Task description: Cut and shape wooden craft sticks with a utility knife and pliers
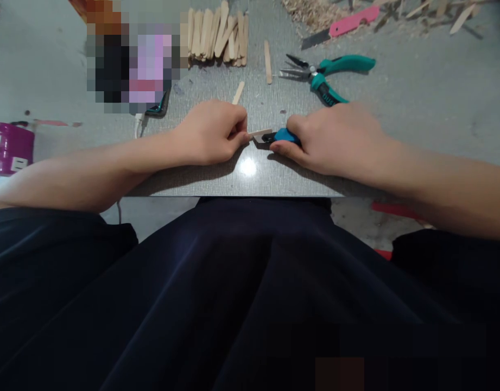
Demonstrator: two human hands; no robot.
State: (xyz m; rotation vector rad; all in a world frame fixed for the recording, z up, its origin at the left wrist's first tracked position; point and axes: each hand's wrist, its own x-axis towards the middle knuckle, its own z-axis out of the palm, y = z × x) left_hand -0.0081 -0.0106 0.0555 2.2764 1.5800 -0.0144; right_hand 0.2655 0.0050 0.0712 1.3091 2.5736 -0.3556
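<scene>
Between thumb and fingers, my left hand (217,132) pinches a thin wooden craft stick (261,132), whose free end points right. My right hand (335,136) is closed around a blue and black utility knife (287,136). The knife's blade lies against or just beside the stick, close to my left fingertips; exact contact is hard to make out. Another craft stick (239,93) pokes out behind my left knuckles, its lower end hidden. Beyond my right hand lie teal-handled pliers (312,73) with their jaws apart, one handle partly covered by the hand.
A bundle of craft sticks (217,35) lies at the back, with a single stick (268,61) beside it. A pink-handled blade (353,21) rests near wood shavings (315,13). Left are a cabled phone (162,106) and a purple box (19,146). The table edge (250,196) is near my lap.
</scene>
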